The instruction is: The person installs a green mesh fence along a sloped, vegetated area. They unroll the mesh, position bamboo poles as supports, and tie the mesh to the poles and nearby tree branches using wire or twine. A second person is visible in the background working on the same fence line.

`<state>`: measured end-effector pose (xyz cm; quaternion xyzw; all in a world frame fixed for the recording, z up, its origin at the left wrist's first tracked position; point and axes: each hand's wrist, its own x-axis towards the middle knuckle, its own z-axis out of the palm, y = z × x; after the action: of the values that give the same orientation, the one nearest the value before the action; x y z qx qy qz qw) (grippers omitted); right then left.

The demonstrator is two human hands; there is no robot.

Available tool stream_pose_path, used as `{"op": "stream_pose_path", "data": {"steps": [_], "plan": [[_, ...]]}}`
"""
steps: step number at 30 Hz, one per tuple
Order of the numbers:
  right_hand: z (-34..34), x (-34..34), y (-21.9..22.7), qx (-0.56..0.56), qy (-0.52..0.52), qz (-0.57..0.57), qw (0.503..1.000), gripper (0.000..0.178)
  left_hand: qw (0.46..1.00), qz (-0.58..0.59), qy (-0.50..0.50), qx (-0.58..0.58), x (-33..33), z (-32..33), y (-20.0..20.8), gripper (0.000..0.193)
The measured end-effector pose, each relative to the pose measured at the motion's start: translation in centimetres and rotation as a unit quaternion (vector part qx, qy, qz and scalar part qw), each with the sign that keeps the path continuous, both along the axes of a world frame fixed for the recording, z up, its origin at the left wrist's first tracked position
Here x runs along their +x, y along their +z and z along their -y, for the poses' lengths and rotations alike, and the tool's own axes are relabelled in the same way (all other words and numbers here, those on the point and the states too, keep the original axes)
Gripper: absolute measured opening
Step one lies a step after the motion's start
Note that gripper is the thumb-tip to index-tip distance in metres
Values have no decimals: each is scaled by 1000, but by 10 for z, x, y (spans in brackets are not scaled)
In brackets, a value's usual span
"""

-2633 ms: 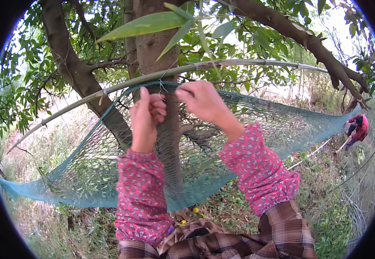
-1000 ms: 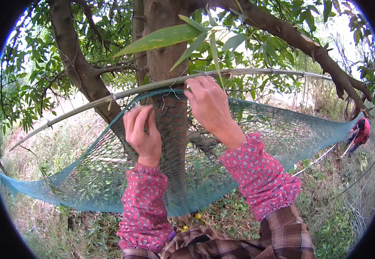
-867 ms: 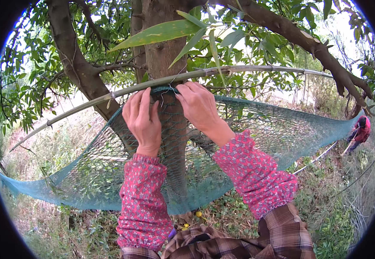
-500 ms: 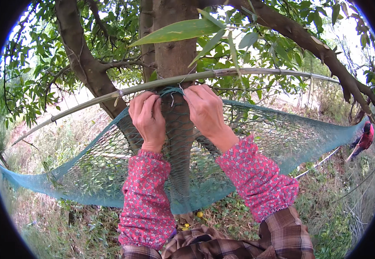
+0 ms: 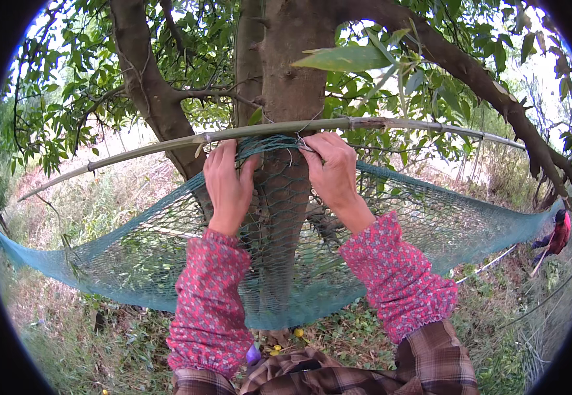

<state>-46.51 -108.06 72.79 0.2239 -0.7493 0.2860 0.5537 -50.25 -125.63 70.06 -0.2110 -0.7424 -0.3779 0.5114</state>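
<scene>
A green net (image 5: 167, 263) hangs in a wide curve below a bent bamboo pole (image 5: 259, 130). My left hand (image 5: 228, 187) is at the net's gathered top edge, just under the pole. Its fingers curl over the mesh, and the thumb stands off to the side. To the right, my right hand (image 5: 334, 171) pinches that same edge with thumb and forefinger. Beside its fingertips, a thin pale tie (image 5: 299, 139) runs from the pole to the net. Between the two hands the mesh bunches into loose strands. My fingers partly hide the gripped strands.
Behind the net rises a thick tree trunk (image 5: 292, 72); a heavy branch (image 5: 450, 56) slants off to the right. Long leaves (image 5: 348, 59) hang above the pole. A person in red (image 5: 559, 234) is at the far right. Small yellow fruit (image 5: 298, 332) lie on the grassy ground.
The view has shifted, so trunk and pole sit further right. My left thumb has moved away from its fingers, and more bunched mesh shows between my hands. My right hand keeps its pinch.
</scene>
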Motion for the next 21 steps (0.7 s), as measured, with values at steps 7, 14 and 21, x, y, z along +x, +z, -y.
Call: {"op": "stream_pose_path", "data": {"steps": [7, 14, 21], "plan": [[0, 7, 16, 22, 28, 9, 999, 15, 932, 188, -299, 78, -4, 13, 40, 26], [-2, 13, 32, 5, -2, 54, 999, 11, 860, 419, -290, -14, 5, 27, 90, 27], [-9, 15, 24, 36, -20, 125, 991, 19, 841, 450, -288, -87, 16, 29, 96, 31]]}}
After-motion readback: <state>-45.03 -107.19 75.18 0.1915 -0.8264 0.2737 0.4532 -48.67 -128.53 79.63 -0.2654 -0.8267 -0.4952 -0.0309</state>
